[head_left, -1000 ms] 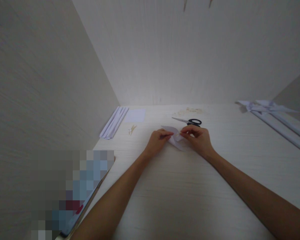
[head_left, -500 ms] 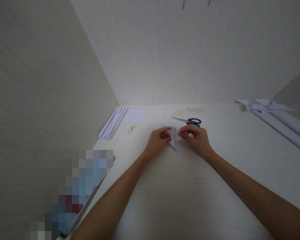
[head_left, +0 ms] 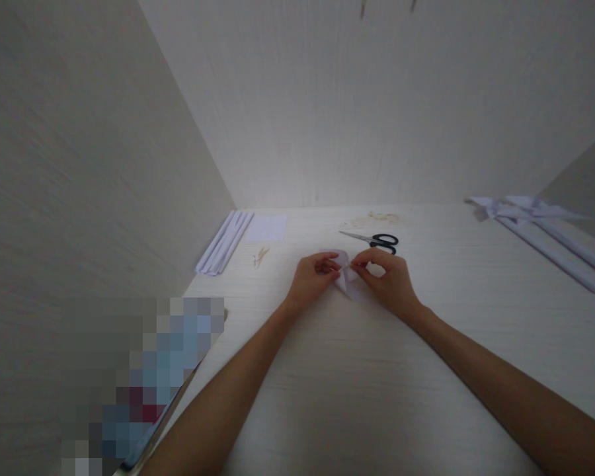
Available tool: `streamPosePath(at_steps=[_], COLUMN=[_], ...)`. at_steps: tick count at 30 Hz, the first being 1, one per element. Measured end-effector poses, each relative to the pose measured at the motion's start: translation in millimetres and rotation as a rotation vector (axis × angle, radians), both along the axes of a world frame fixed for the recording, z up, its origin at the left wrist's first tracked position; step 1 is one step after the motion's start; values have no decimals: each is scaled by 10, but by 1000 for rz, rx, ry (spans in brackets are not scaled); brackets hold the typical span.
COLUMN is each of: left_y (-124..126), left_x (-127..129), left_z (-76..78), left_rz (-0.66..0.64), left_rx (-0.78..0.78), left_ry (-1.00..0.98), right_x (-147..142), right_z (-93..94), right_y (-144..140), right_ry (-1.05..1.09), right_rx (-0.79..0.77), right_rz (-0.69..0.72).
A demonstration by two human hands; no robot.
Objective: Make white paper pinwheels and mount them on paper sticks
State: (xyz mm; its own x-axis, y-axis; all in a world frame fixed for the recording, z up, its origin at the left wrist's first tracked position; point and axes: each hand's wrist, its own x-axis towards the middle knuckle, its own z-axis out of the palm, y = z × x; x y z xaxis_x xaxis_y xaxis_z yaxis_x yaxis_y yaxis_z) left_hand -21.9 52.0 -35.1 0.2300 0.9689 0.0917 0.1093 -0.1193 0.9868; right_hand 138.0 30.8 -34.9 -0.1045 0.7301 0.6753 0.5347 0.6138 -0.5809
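Observation:
A small sheet of white paper with its corners folded inward, like a pinwheel head (head_left: 357, 289), is between my hands above the table. My left hand (head_left: 313, 283) pinches its left side with thumb and fingers, the other fingers curled. My right hand (head_left: 387, 277) is closed in a pinch at the paper's middle, where a thin pale stick (head_left: 346, 266) shows faintly between the fingertips. Its exact shape is hard to make out. Just beyond my right hand lie scissors (head_left: 377, 238) with black handles, blades pointing left.
At the back left lie several rolled paper tubes (head_left: 225, 243) and a flat white paper square (head_left: 268, 227). Short pale sticks (head_left: 261, 256) sit in front. Pale scraps (head_left: 383, 217) lie near the back wall. Paper pinwheels (head_left: 525, 210) on tubes rest at right. A blurred-out area covers the lower left.
The fingertips of my right hand have shifted slightly left over the paper's middle, and the pale stick shows more plainly there. My left hand keeps its hold.

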Motion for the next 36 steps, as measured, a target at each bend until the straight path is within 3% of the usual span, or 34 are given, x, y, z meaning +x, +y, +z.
streamPosePath(at_steps=[20,36], left_y=[-12,1], left_x=[4,-22], left_z=[53,70], left_rz=[-10,-31], left_rx=[-61,-124], left_ry=[-83,-103], right_x=[-30,-33], right_z=[-32,-33], right_y=[-12,-27], right_ry=[-165,-152], right_rx=[112,120], right_rz=[-36,-54])
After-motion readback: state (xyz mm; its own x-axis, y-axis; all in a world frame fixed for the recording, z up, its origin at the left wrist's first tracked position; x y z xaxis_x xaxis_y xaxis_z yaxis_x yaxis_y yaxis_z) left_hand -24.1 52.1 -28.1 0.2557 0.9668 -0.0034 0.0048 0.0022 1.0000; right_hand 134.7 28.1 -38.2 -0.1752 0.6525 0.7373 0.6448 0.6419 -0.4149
